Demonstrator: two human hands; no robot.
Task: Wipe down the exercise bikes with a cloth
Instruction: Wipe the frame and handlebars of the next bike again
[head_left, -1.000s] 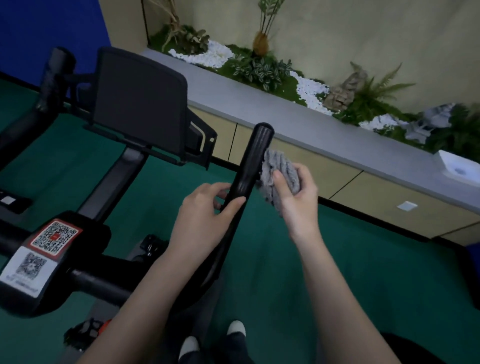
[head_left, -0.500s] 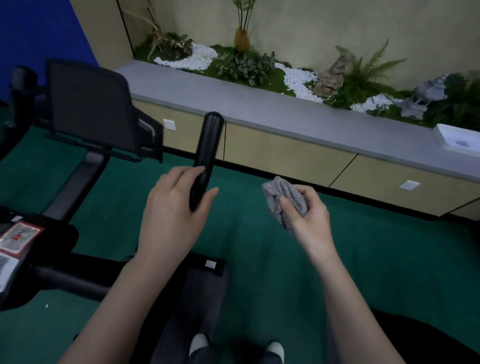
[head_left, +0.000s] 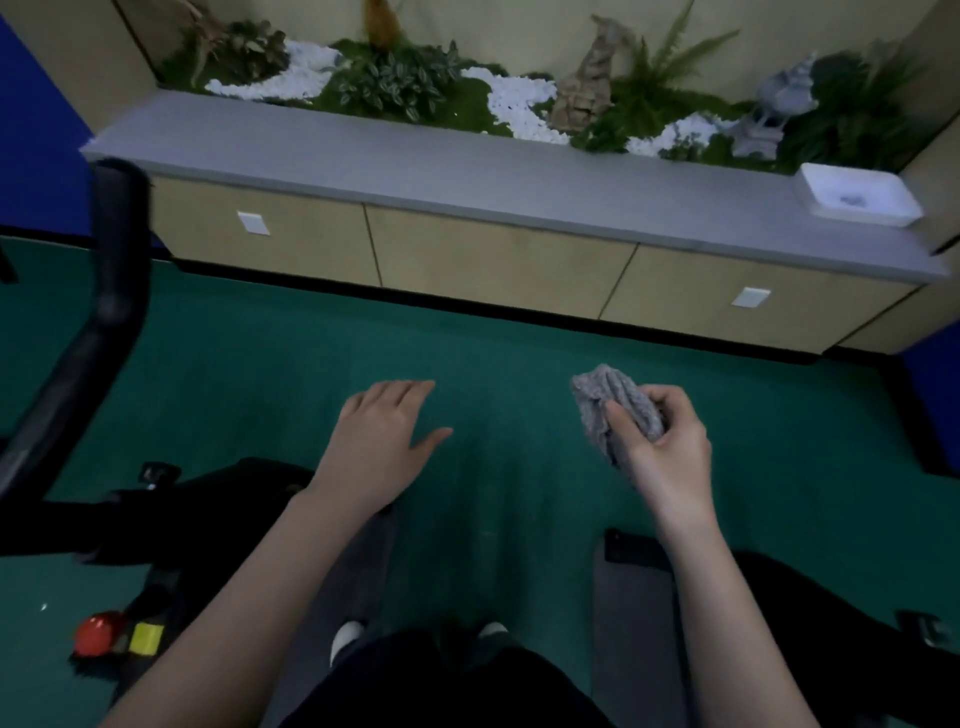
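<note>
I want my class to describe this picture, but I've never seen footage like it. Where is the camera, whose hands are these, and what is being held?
There is no robot here. The camera is worn on a person's head and looks forward and down, so their own bare arms reach in from the bottom edge. The left hand is open with straight fingers and holds nothing. The right hand grips a bunched grey cloth. At the left edge curves the black handlebar of an exercise bike; neither hand touches it. Below is a green floor. Beyond runs a grey ledge bearing a white dish, and behind it is a planter of greenery and white pebbles.
</note>
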